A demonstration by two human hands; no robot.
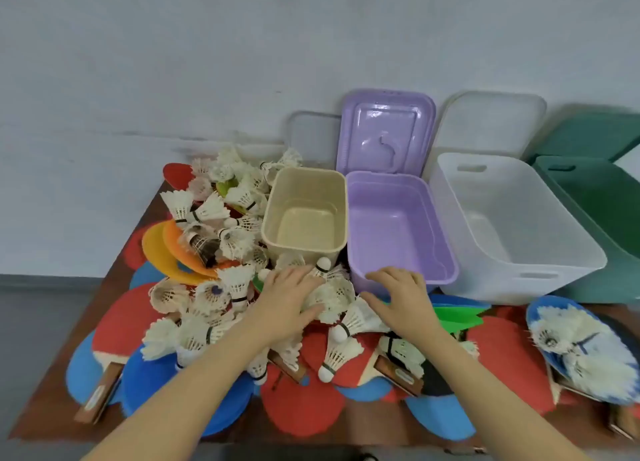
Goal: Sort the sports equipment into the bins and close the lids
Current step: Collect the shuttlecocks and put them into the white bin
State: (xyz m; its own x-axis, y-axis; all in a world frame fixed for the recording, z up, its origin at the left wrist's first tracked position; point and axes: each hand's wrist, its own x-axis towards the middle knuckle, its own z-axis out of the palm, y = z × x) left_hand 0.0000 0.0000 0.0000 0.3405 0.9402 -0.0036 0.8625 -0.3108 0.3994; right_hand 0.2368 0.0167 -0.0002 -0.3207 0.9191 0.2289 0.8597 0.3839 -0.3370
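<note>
reaching over a brown tabletop (52, 388) pushed against a pale, blank wall (173, 45), with a grey floor (31, 322) showing at the left, the person has both hands low among the clutter. the left hand (289, 303) lies flat with relaxed, spread fingers on a heap of white feather shuttlecocks (332, 298), thumb against one of them, not clearly gripping any. the right hand (398, 296) is also released, fingers spread, its fingertips touching the near rim of the purple bin (446, 252). that bin stands open with its purple lid (386, 131) upright behind it, leaning toward the wall. just to its left is a smaller beige bin (273, 218), to its right a large white bin (519, 263), and a dark green bin (588, 197) at the far right edge; pale lids lean on the wall behind. all the bins look bare inside. more shuttlecocks (221, 214) pile up left of the beige bin, over orange and yellow discs (162, 249). red and blue table tennis paddles (298, 405) overlap across the near table, and a green flat piece (457, 317) lies by the right hand.
</note>
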